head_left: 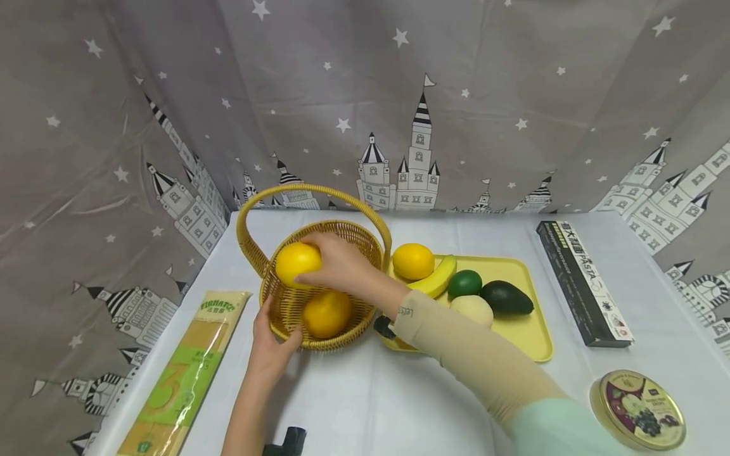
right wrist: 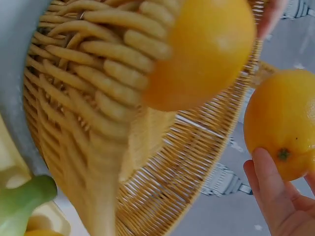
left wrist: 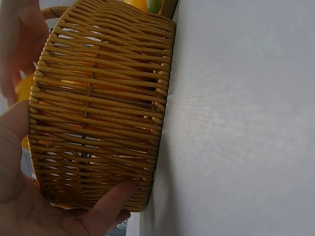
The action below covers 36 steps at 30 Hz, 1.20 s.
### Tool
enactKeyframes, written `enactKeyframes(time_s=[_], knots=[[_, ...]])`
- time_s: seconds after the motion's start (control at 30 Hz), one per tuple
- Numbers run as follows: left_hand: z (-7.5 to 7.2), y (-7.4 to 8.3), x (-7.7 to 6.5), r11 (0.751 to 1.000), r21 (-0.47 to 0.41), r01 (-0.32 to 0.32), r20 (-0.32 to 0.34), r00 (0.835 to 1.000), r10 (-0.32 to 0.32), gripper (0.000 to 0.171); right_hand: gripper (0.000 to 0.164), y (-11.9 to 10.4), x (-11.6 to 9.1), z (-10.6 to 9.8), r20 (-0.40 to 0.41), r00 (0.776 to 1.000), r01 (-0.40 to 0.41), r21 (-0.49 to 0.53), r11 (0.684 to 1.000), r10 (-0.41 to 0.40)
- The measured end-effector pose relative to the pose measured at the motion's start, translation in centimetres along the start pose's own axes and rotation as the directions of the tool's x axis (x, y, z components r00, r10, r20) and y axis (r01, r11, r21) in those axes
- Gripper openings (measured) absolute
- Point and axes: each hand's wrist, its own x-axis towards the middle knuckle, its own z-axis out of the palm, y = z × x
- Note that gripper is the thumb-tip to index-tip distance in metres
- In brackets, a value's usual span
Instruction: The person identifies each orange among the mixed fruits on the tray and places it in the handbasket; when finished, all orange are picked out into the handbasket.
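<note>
My right hand (head_left: 336,259) holds an orange (head_left: 298,265) over the left part of a wicker basket (head_left: 365,326). In the right wrist view, the fingertips press on that orange (right wrist: 283,123) near its stem end. A second orange (head_left: 327,314) lies inside the basket, against its near wall. My left hand (head_left: 274,348) grips the basket at its near left side. From the left wrist view, fingers of that hand lie along the woven wall (left wrist: 103,108), while the held fruit is mostly hidden. The basket's tall handle (head_left: 310,188) arches up behind my right hand.
Right of the basket, a yellow tray (head_left: 521,339) bears an orange fruit (head_left: 413,261), banana (head_left: 436,278), small green fruit (head_left: 464,284), avocado (head_left: 506,297) and pale round fruit (head_left: 472,309). Packaged noodles (head_left: 182,380), a pasta box (head_left: 584,285) and a round tin (head_left: 641,408) lie around.
</note>
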Motion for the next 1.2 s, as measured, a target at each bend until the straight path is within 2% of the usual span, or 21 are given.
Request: enactKeyframes(time_s=[0.3,0.5,0.63,0.93,1.2], knots=[[-0.1,0.0,-0.1,1.0,-0.001,0.013,-0.016,1.0,-0.013,0.09,0.071,0.3,2.4,2.3,0.079,0.993,-0.085,-0.047,0.995,0.089],[0.1,0.0,-0.1,1.0,-0.006,0.001,-0.016,1.0,-0.001,0.09,0.069,0.9,2.6,3.4,0.111,0.984,-0.13,-0.089,0.987,0.14],[0.0,0.1,-0.1,1.0,0.009,0.0,-0.019,1.0,0.0,0.089,0.07,1.2,2.4,3.9,0.142,0.979,-0.137,-0.064,0.988,0.145],[0.2,0.2,-0.1,1.0,-0.002,-0.013,-0.011,1.0,0.013,0.089,0.065,1.4,1.8,4.8,0.206,0.969,-0.117,-0.104,0.988,0.137],[0.1,0.3,-0.2,1.0,-0.002,-0.021,-0.015,1.0,0.021,0.089,0.055,1.0,1.6,4.8,0.228,0.974,0.01,-0.09,0.996,0.011]])
